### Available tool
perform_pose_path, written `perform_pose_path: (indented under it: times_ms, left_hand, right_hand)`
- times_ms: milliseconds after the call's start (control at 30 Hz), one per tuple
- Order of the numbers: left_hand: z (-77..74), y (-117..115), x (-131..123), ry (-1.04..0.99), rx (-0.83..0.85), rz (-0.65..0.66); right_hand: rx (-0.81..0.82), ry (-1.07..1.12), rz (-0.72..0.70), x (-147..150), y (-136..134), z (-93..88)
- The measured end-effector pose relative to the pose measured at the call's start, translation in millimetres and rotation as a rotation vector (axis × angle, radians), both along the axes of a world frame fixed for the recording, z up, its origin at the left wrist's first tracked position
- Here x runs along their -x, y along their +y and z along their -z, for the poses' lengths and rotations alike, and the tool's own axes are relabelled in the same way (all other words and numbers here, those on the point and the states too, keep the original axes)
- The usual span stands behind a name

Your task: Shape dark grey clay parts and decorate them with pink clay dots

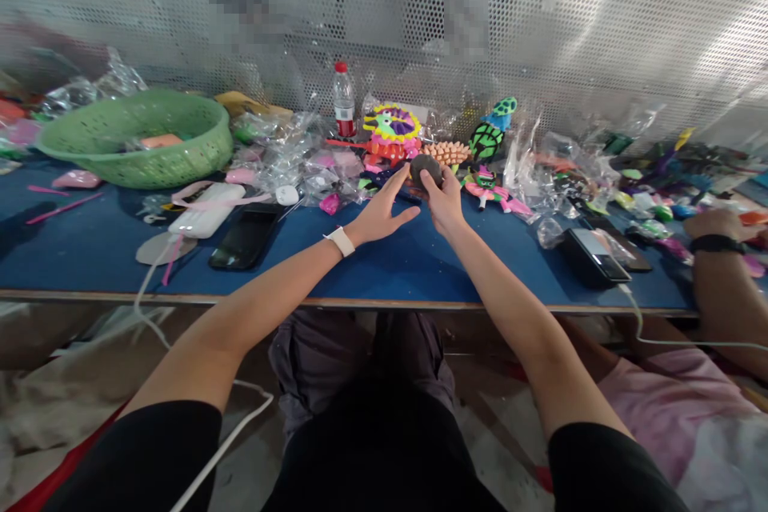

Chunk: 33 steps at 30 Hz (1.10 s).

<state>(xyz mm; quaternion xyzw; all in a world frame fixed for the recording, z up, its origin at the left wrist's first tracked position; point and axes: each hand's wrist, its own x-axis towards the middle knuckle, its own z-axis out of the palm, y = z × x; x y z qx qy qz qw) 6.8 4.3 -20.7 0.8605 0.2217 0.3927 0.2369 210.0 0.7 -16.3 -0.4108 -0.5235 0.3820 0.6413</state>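
Note:
My right hand (442, 196) grips a dark grey, rounded disc-like lump (425, 166), with the thumb pressed on its near face. Beside it, my left hand (384, 212) is open, fingers stretched forward and thumb apart. Its fingertips come close to the lump's left side; whether they touch it I cannot tell. Just beyond the hands stand colourful modelled figures: a yellow-rimmed purple and green one (393, 124), a spiky tan one (447, 152) and a green and black one with a blue top (489, 138). A small pink and green figure (485, 186) lies to the right.
At left sits a green basket (144, 176), with a white power bank (207, 212) and black phone (247, 238) nearby. A red-capped bottle (343, 100) stands behind clear wrappers (282, 156). At right are a black device (594, 258) and another person's hand (717, 226). Perforated metal (384, 8) closes the back.

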Motion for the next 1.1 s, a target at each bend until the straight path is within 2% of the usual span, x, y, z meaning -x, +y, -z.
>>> perform_pose_path:
  times_ms: [367, 533, 600, 800, 933, 1100]
  left_hand:
    - [4.0, -2, 1, -0.018, -0.036, -0.003]
    - [4.6, -7, -2, -0.057, 0.013, -0.028]
    - [2.5, -9, -4, -0.129, 0.058, -0.061]
    - [-4.9, -4, -2, -0.371, 0.182, -0.269]
    - [-5.9, 4, 1, -0.41, 0.184, -0.282]
    - [-5.9, 4, -1, -0.413, 0.244, -0.283]
  right_hand:
    - [-0.069, -0.062, 0.024, 5, -4, 1.7]
    - [-0.052, -0.038, 0.055, 4, -6, 2.6]
    - [-0.062, -0.063, 0.058, 4, -8, 1.7]
    - [-0.119, -0.249, 0.014, 5, -15, -3.6]
    - [-0.211, -0.375, 0.065, 6, -16, -5.3]
    - [-0.224, -0.419, 0.068, 4, -11, -2.6]
